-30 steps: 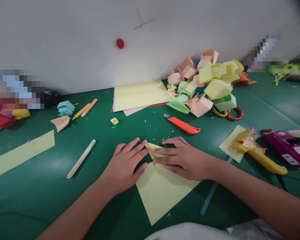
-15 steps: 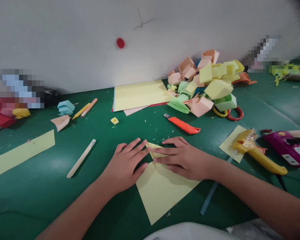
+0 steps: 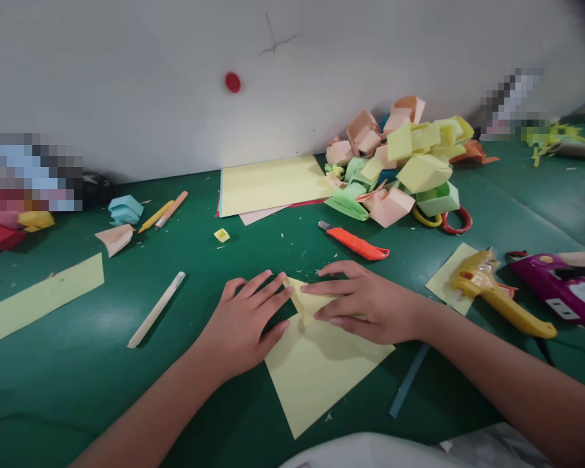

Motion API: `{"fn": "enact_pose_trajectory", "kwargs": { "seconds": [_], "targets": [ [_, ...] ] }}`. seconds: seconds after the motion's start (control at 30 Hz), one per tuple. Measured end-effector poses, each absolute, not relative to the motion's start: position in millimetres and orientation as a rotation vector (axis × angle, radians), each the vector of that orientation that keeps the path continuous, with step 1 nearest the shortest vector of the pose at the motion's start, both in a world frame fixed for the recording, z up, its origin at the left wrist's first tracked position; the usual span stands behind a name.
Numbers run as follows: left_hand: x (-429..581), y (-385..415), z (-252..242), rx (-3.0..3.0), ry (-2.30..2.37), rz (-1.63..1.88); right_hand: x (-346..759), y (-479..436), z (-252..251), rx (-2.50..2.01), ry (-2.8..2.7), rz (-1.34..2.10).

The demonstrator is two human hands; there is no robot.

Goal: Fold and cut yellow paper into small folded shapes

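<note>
A pale yellow paper sheet [image 3: 316,370] lies on the green table mat [image 3: 78,383] in front of me, one corner pointing away. My left hand [image 3: 246,322] lies flat with fingers spread on the mat and the sheet's left edge. My right hand [image 3: 365,305] rests on the sheet's far corner, fingers stretched out and pressing on the paper. The two hands' fingertips nearly meet over the far corner. Neither hand holds anything.
An orange box cutter [image 3: 355,241] lies just beyond my hands. Behind it are a stack of coloured sheets [image 3: 273,184], a heap of folded paper pieces [image 3: 400,166] and scissors [image 3: 446,220]. Right: a yellow glue gun [image 3: 497,292] and a purple tool [image 3: 558,289]. Left: a glue stick [image 3: 156,309], a yellow strip [image 3: 39,300].
My right hand has slid a little to the right along the sheet's far corner, uncovering more of the folded tip. My left hand has stayed in place.
</note>
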State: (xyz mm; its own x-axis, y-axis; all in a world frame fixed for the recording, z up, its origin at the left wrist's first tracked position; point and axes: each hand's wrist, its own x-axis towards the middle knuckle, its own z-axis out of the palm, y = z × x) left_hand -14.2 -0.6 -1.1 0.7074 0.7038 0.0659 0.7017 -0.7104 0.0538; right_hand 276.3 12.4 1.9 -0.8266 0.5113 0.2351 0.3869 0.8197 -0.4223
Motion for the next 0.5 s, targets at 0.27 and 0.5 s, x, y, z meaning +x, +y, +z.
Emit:
{"fn": "enact_pose_trajectory", "kwargs": {
  "seconds": [0.27, 0.5],
  "targets": [
    [-14.3, -0.5, -1.1, 2.862, 1.177, 0.128, 281.7, 17.2, 13.2, -0.763, -2.301, 0.463],
    [-13.0, -1.4, 0.4, 2.878, 1.179, 0.130, 273.9, 13.2, 6.7, -0.770, -2.466, 0.429]
  ]
}}
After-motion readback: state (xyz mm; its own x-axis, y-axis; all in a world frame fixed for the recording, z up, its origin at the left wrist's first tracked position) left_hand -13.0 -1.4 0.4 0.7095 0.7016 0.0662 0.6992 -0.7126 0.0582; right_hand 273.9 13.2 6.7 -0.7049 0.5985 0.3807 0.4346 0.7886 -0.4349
